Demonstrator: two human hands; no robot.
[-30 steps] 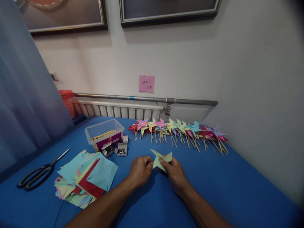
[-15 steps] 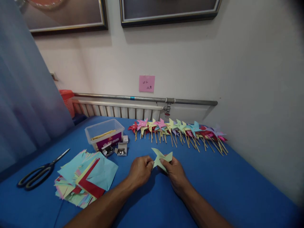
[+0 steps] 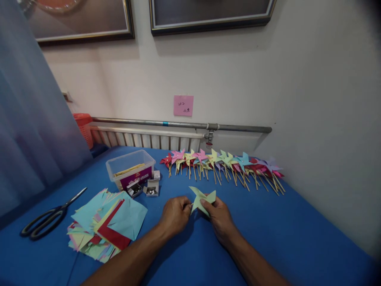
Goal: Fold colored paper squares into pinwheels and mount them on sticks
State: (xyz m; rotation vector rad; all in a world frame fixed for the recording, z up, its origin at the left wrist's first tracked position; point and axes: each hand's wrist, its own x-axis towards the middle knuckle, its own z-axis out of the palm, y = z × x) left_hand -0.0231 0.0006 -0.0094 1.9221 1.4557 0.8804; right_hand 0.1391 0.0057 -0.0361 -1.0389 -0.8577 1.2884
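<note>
A pale green paper pinwheel [image 3: 200, 199] with folded blades is held above the blue cloth. My right hand [image 3: 220, 216] is closed on it, thumb pressed near its centre and fingers behind. My left hand [image 3: 176, 214] is closed in a pinch at the pinwheel's left side. A small pale bit shows at its fingertips, but what those fingers hold is mostly hidden. To the left lies a loose pile of cut coloured paper squares [image 3: 131, 216]. Beyond my left hand, small open boxes [image 3: 152, 188] hold shiny metal pins.
Finished pinwheels on sticks [image 3: 214, 159] lie in a row along the back. A clear plastic tub [image 3: 111, 169] holds thin wooden sticks [image 3: 131, 170]. Black-handled scissors [image 3: 55, 216] rest at far left. Behind the table run a pipe [image 3: 184, 125] and a radiator [image 3: 149, 139].
Both hands stay almost in place with the green pinwheel between them. The view shifts very slightly; nothing else visibly moves.
</note>
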